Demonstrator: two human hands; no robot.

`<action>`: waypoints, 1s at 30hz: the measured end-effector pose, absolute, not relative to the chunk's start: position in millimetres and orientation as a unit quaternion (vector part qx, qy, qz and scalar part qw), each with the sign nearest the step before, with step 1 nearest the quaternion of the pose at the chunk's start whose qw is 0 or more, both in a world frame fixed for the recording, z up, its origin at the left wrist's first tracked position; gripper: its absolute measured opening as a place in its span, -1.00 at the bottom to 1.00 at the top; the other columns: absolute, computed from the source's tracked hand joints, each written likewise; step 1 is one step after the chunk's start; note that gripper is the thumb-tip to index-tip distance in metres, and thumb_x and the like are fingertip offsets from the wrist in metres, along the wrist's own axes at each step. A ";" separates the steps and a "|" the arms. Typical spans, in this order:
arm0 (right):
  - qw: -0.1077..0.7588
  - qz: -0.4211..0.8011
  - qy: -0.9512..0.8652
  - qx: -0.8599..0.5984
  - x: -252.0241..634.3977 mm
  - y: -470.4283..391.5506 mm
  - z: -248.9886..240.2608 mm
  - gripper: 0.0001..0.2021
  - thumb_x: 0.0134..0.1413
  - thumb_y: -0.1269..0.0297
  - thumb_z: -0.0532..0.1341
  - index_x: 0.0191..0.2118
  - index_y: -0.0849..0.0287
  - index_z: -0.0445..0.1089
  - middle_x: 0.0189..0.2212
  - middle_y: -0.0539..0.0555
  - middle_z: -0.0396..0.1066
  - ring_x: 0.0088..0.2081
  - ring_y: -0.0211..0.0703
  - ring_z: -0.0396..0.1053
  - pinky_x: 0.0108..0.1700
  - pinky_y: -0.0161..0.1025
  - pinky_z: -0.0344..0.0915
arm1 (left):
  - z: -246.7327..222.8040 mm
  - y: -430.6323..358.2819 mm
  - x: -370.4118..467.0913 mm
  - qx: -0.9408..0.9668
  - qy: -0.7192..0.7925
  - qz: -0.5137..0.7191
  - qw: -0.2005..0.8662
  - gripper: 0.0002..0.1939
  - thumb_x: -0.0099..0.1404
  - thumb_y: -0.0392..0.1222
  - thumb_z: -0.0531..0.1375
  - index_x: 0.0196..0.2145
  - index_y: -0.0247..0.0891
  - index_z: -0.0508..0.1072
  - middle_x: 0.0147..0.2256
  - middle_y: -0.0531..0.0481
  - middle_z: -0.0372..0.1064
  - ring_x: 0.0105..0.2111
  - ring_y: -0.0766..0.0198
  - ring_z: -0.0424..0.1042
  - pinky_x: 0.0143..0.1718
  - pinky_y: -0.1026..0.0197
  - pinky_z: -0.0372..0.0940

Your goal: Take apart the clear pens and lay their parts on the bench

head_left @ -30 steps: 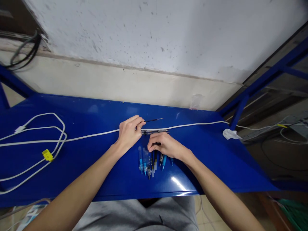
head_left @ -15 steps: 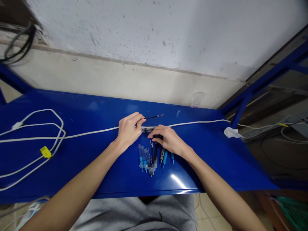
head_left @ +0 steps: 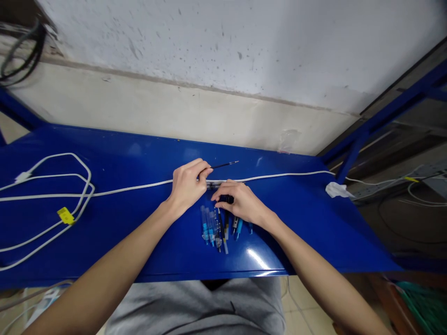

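A thin black pen refill (head_left: 224,165) is pinched in my left hand (head_left: 189,183), its tip pointing right. My right hand (head_left: 238,201) is curled over the pen parts, its thumb and forefinger closed at the top end of a dark refill (head_left: 221,224). Left of that refill lie clear tubes with light-blue ends (head_left: 207,226). Blue grip pieces (head_left: 239,228) and a grey-and-black piece lie under and below my right hand. Between my hands, clear barrels (head_left: 213,185) lie beside the white cable, partly hidden by my right fingers.
A white cable (head_left: 286,174) crosses the blue table (head_left: 167,253) and loops at the left, with a yellow tag (head_left: 65,216). Crumpled white tissue (head_left: 337,190) lies at the right. A wall stands behind, and blue frame bars rise at both sides.
My right fingers have moved slightly left and closed at a dark refill, which has shifted and tilted. My left hand still holds its refill. The view has moved a little.
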State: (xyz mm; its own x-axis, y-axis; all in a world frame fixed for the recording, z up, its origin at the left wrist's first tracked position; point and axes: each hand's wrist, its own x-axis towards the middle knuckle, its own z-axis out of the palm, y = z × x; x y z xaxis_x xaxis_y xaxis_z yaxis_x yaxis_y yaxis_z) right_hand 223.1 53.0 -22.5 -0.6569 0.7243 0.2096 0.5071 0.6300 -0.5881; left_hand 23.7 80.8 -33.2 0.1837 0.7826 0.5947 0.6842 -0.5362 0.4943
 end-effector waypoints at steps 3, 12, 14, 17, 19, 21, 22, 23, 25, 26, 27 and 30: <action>0.220 0.253 -0.874 -0.353 221.5 51.6 -21.7 -0.90 0.22 0.41 0.37 -0.16 0.10 0.56 -0.17 0.03 0.61 -0.09 -0.08 0.50 0.02 -0.12 0.35 | -33.7 81.1 24.1 0.766 0.480 0.424 0.057 -0.76 0.46 -0.26 0.11 -0.37 -0.21 0.48 -0.38 0.04 0.46 -0.41 0.29 0.39 -0.37 0.19 0.16; 0.222 0.276 -0.856 -0.377 222.6 48.3 -16.4 -0.87 0.24 0.45 0.33 -0.18 0.11 0.61 -0.23 0.05 0.60 -0.19 -0.15 0.49 -0.10 -0.23 0.33 | -33.8 81.6 23.8 0.763 0.476 0.433 0.066 -0.77 0.44 -0.29 0.11 -0.38 -0.23 0.47 -0.39 0.04 0.45 -0.43 0.31 0.36 -0.38 0.20 0.14; 0.221 0.283 -0.854 -0.376 222.2 47.8 -15.9 -0.87 0.23 0.45 0.34 -0.18 0.11 0.62 -0.23 0.05 0.60 -0.20 -0.16 0.49 -0.10 -0.24 0.32 | -33.4 81.2 24.0 0.763 0.475 0.432 0.069 -0.77 0.44 -0.29 0.11 -0.38 -0.24 0.47 -0.38 0.04 0.45 -0.43 0.31 0.36 -0.38 0.21 0.14; 0.221 0.296 -0.853 -0.370 221.8 47.7 -16.0 -0.88 0.22 0.43 0.36 -0.17 0.11 0.61 -0.23 0.04 0.60 -0.19 -0.16 0.48 -0.08 -0.24 0.30 | -33.0 81.0 23.8 0.763 0.475 0.432 0.070 -0.77 0.44 -0.29 0.12 -0.38 -0.24 0.47 -0.39 0.04 0.45 -0.43 0.31 0.35 -0.38 0.21 0.14; 0.222 0.296 -0.853 -0.367 222.2 48.0 -15.3 -0.90 0.23 0.43 0.36 -0.18 0.11 0.60 -0.23 0.04 0.59 -0.17 -0.15 0.47 -0.07 -0.24 0.28 | -33.0 81.4 23.5 0.763 0.474 0.434 0.066 -0.77 0.44 -0.29 0.12 -0.38 -0.24 0.47 -0.39 0.04 0.45 -0.43 0.31 0.35 -0.38 0.21 0.14; 0.223 0.288 -0.852 -0.376 223.2 48.4 -13.3 -0.95 0.22 0.40 0.36 -0.23 0.13 0.58 -0.27 0.03 0.56 -0.22 -0.18 0.43 -0.12 -0.27 0.24 | -32.9 81.9 23.3 0.763 0.473 0.436 0.065 -0.78 0.44 -0.29 0.12 -0.38 -0.24 0.47 -0.38 0.04 0.45 -0.43 0.32 0.35 -0.37 0.21 0.14; 0.218 0.284 -0.850 -0.386 223.9 48.5 -12.0 -0.99 0.21 0.37 0.37 -0.27 0.15 0.56 -0.31 0.02 0.52 -0.28 -0.22 0.39 -0.18 -0.29 0.21 | -32.8 82.0 23.2 0.763 0.472 0.437 0.065 -0.78 0.44 -0.29 0.12 -0.38 -0.24 0.47 -0.38 0.04 0.45 -0.44 0.32 0.34 -0.37 0.21 0.14; 0.208 0.280 -0.848 -0.399 224.6 48.5 -10.6 -0.94 0.20 0.33 0.39 -0.31 0.16 0.54 -0.36 -0.01 0.47 -0.35 -0.26 0.34 -0.24 -0.31 0.17 | -32.6 82.1 23.3 0.764 0.471 0.437 0.066 -0.78 0.45 -0.29 0.12 -0.37 -0.24 0.47 -0.39 0.04 0.45 -0.44 0.32 0.34 -0.37 0.21 0.14; 0.175 0.273 -0.847 -0.422 225.6 48.1 -8.3 -0.84 0.16 0.27 0.42 -0.38 0.18 0.48 -0.46 -0.07 0.37 -0.45 -0.32 0.21 -0.33 -0.32 0.05 | -31.9 81.8 23.3 0.765 0.470 0.434 0.070 -0.78 0.45 -0.28 0.12 -0.38 -0.24 0.46 -0.40 0.05 0.43 -0.44 0.32 0.33 -0.37 0.21 0.13; 0.156 0.270 -0.849 -0.426 225.8 47.8 -7.7 -0.81 0.14 0.25 0.43 -0.40 0.18 0.47 -0.49 -0.09 0.33 -0.47 -0.34 0.17 -0.35 -0.32 0.00 | -31.4 81.4 23.4 0.766 0.470 0.433 0.073 -0.78 0.44 -0.28 0.12 -0.39 -0.24 0.45 -0.41 0.05 0.43 -0.45 0.32 0.32 -0.38 0.21 0.13; 0.140 0.268 -0.853 -0.426 225.8 47.6 -7.5 -0.79 0.12 0.24 0.45 -0.40 0.18 0.45 -0.50 -0.11 0.31 -0.46 -0.34 0.17 -0.36 -0.31 -0.03 | -31.0 81.0 23.4 0.766 0.470 0.431 0.076 -0.77 0.44 -0.27 0.12 -0.39 -0.24 0.44 -0.41 0.05 0.42 -0.45 0.32 0.31 -0.38 0.21 0.13; 0.113 0.265 -0.860 -0.422 225.3 47.8 -8.2 -0.76 0.06 0.23 0.50 -0.39 0.17 0.45 -0.49 -0.11 0.32 -0.43 -0.33 0.18 -0.35 -0.31 -0.08 | -30.2 79.7 23.6 0.766 0.473 0.427 0.087 -0.77 0.44 -0.26 0.11 -0.40 -0.25 0.43 -0.44 0.05 0.40 -0.48 0.32 0.29 -0.40 0.20 0.11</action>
